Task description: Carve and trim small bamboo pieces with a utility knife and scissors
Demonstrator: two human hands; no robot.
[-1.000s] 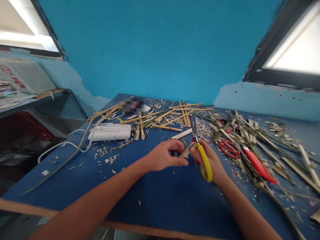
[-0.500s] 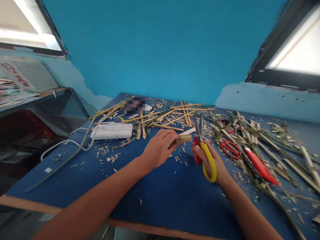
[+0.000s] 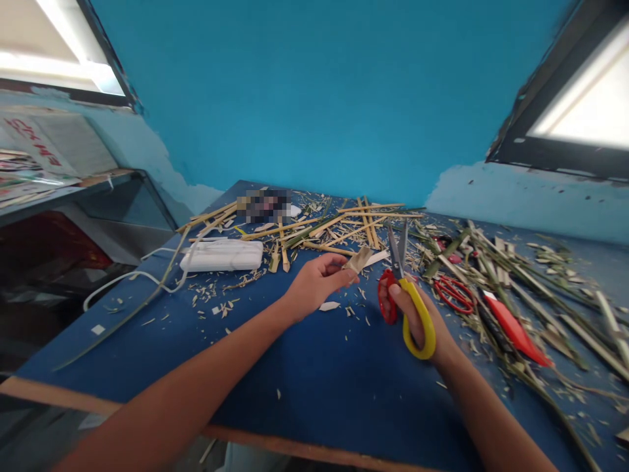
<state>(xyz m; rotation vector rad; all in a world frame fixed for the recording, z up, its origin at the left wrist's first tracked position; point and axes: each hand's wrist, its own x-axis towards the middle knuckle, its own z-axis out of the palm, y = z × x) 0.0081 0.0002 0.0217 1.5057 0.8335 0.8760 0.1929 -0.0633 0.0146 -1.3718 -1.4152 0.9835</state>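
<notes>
My left hand is closed around a short tan piece that looks like sandpaper or folded bamboo sheath; I cannot tell which. My right hand grips a pair of scissors with one yellow and one red handle loop. The scissors' blades stand slightly apart and point up, away from me, to the right of the tan piece and not touching it. A pale flat sliver lies on the blue table just below my left hand.
A white power strip with a white cord lies at left. Bamboo sticks and shavings cover the back. To the right are red-handled scissors, a red-handled tool and a heap of bamboo strips. A blue wall stands behind.
My left hand has turned, and the tan piece now tilts upward in its fingers. The pale sliver now shows on the table. The scissors have shifted slightly right, their blades a little wider apart.
</notes>
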